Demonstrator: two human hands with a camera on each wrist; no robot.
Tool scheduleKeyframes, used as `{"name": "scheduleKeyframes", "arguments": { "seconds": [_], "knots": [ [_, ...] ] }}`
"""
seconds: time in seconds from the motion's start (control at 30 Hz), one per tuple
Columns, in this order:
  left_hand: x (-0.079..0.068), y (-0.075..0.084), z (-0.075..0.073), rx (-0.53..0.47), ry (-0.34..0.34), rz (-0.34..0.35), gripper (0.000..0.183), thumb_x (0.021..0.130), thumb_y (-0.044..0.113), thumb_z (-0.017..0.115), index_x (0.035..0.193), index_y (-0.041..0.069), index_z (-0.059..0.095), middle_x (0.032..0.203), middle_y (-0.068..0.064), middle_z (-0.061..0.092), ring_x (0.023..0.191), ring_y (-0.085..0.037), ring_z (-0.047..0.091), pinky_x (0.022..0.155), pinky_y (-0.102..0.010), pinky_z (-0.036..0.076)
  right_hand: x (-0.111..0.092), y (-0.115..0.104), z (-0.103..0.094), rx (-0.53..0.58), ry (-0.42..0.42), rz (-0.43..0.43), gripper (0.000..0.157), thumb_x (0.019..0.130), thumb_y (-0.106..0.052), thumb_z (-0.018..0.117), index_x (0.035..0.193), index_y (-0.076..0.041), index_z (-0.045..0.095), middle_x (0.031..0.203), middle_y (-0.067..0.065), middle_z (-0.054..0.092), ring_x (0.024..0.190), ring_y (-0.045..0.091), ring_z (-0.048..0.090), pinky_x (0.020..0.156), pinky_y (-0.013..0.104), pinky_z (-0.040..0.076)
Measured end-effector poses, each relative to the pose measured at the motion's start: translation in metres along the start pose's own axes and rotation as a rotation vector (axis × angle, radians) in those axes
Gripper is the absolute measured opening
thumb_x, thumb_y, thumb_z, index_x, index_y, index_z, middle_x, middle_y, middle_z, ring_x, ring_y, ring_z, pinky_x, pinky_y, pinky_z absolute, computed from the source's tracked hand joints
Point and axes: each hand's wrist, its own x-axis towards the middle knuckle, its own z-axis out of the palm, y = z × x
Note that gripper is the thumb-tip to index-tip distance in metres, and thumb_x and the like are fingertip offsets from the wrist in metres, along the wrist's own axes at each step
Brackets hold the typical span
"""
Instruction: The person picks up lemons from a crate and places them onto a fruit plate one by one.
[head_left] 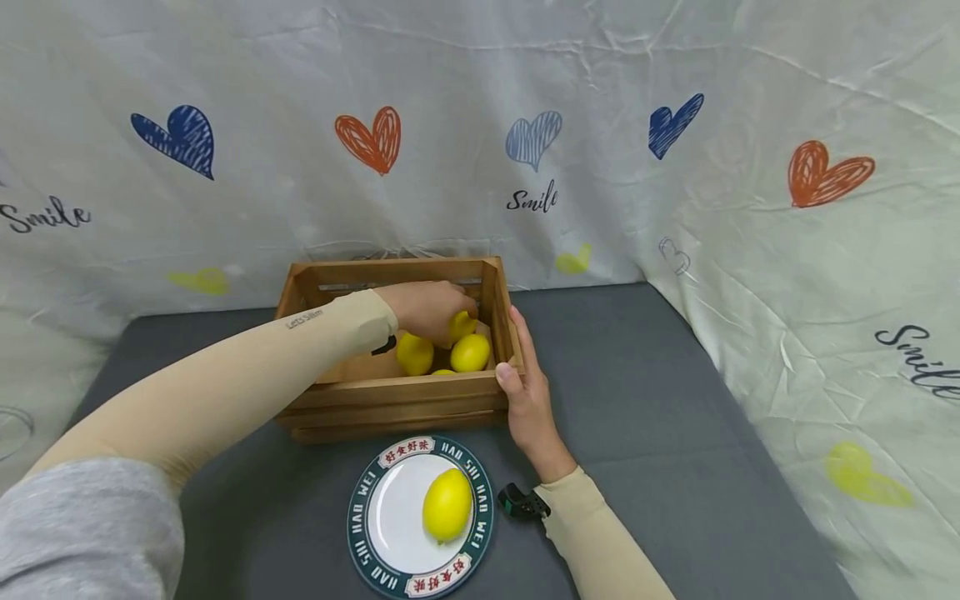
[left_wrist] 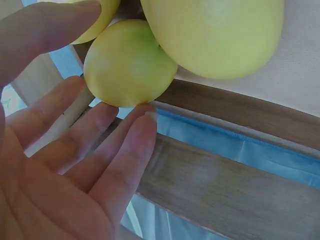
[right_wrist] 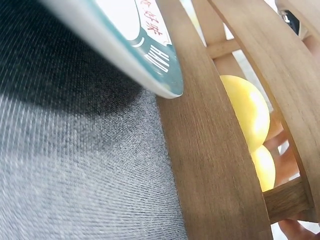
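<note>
A wooden crate (head_left: 397, 392) stands at the back of the table with several lemons inside. My left hand (head_left: 427, 310) reaches down into its right part. In the left wrist view its fingertips (left_wrist: 140, 127) touch the lower edge of a lemon (left_wrist: 130, 65), while the thumb reaches across another lemon at the upper left. Two more lemons (head_left: 470, 353) (head_left: 415, 354) lie close by in the crate. My right hand (head_left: 531, 400) holds the crate's right side, thumb on the rim at the front corner and fingers along the outer wall.
In front of the crate is a white plate (head_left: 390, 517) with a green lettered rim, bearing one lemon (head_left: 447, 505). A dark grey cloth (head_left: 637, 433) covers the table. Behind hangs a pale curtain (head_left: 457, 67) printed with hearts, close to the crate's back.
</note>
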Motion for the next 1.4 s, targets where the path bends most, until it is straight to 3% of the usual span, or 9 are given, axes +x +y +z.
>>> {"name": "scheduleKeyframes", "arguments": {
  "seconds": [0.2,0.47,0.87,1.13,1.23,1.3,1.4],
  "knots": [
    [0.005,0.002,0.003,0.052,-0.013,-0.02,0.056,0.094,0.016,0.08,0.147,0.012,0.066,0.134,-0.01,0.069,0.111,-0.027,0.067,0.107,-0.046,0.059,0.0,0.0,0.001,0.005,-0.002,-0.015,0.075,0.103,-0.057,0.05,0.172,-0.046,0.02,0.18,-0.013,0.021,0.165,0.03,0.029,0.129,0.074,0.021],
    [0.007,0.004,0.006,0.003,-0.107,-0.069,0.062,0.094,0.01,0.079,0.153,0.018,0.062,0.151,-0.011,0.061,0.121,-0.03,0.062,0.112,-0.052,0.055,0.001,0.001,-0.001,0.006,-0.005,-0.027,0.076,0.103,-0.063,0.048,0.172,-0.045,0.02,0.18,-0.01,0.022,0.163,0.032,0.033,0.128,0.073,0.025],
    [0.009,0.004,0.008,-0.013,-0.178,-0.081,0.066,0.096,0.009,0.078,0.158,0.021,0.057,0.151,-0.01,0.061,0.124,-0.029,0.06,0.115,-0.052,0.053,0.002,0.003,-0.001,-0.001,-0.007,-0.033,0.076,0.103,-0.062,0.049,0.172,-0.045,0.02,0.18,-0.01,0.023,0.162,0.032,0.035,0.128,0.071,0.027],
    [-0.003,0.005,0.001,0.02,-0.145,-0.086,0.071,0.09,0.013,0.086,0.156,0.022,0.059,0.147,-0.007,0.065,0.12,-0.028,0.062,0.116,-0.052,0.052,0.001,0.0,0.003,0.006,-0.006,-0.028,0.076,0.103,-0.062,0.048,0.172,-0.045,0.02,0.18,-0.01,0.024,0.159,0.034,0.038,0.126,0.07,0.03],
    [-0.01,0.007,-0.005,0.013,-0.122,-0.086,0.079,0.086,0.018,0.091,0.157,0.021,0.058,0.148,-0.006,0.065,0.123,-0.028,0.063,0.118,-0.054,0.051,0.002,-0.001,0.003,0.003,-0.005,-0.027,0.077,0.102,-0.061,0.048,0.172,-0.045,0.021,0.179,-0.009,0.025,0.149,0.04,0.046,0.115,0.064,0.041],
    [-0.014,0.008,-0.01,0.005,-0.102,-0.077,0.081,0.084,0.021,0.094,0.156,0.021,0.058,0.145,-0.006,0.068,0.124,-0.027,0.064,0.116,-0.054,0.053,0.002,-0.002,0.003,0.001,-0.001,-0.023,0.077,0.102,-0.062,0.048,0.172,-0.045,0.021,0.179,-0.009,0.024,0.144,0.043,0.046,0.11,0.061,0.04],
    [-0.022,0.009,-0.016,0.002,-0.063,-0.059,0.077,0.084,0.024,0.095,0.153,0.022,0.061,0.142,-0.005,0.07,0.125,-0.027,0.065,0.115,-0.054,0.054,0.002,-0.002,0.001,-0.011,0.008,-0.012,0.077,0.102,-0.065,0.048,0.171,-0.046,0.021,0.18,-0.01,0.022,0.148,0.04,0.043,0.117,0.065,0.037]
  ]
}}
